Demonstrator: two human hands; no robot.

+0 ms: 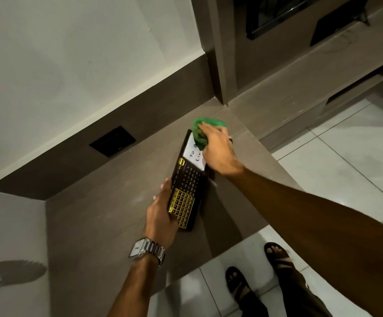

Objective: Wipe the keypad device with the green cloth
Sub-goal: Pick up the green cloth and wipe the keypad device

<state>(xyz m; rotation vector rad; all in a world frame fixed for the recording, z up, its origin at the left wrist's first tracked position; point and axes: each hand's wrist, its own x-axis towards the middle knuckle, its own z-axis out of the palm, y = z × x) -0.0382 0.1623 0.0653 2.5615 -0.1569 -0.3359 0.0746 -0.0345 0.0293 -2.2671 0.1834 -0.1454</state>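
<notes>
The keypad device (187,186) is a long dark unit with yellow keys at its near end and a white handwritten label at its far end. It lies lengthwise on the brown counter (108,209). My left hand (160,213), with a metal watch on the wrist, grips the near left edge of the device. My right hand (218,151) presses the bunched green cloth (200,133) onto the far end, over the top of the white label. Part of the cloth is hidden under my palm.
A black wall plate (112,141) sits in the brown backsplash to the left. A dark cabinet column (218,53) rises behind the counter's far corner, with a shelf holding black items at top right. The white tiled floor and my sandalled feet (254,277) lie past the counter's right edge.
</notes>
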